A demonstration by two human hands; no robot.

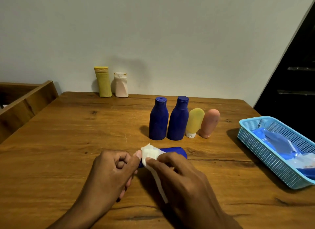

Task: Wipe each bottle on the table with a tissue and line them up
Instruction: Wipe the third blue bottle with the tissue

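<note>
Two hands are closed on one blue bottle (pixel 173 152) lying on its side near the front of the table (pixel 68 135). Its long axis runs left to right, the free end pointing right beyond the right hand (pixel 175 174). The left end is gripped by the left hand (pixel 112 169), while a tissue (pixel 150 154) is pinched against the bottle by the right. Just behind, a row of four bottles (pixel 184 121) is standing, so the bottle would probably be stood up beside it.

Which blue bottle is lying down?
The blue bottle between the hands, under the tissue. The two other blue ones stand upright behind it.
</note>
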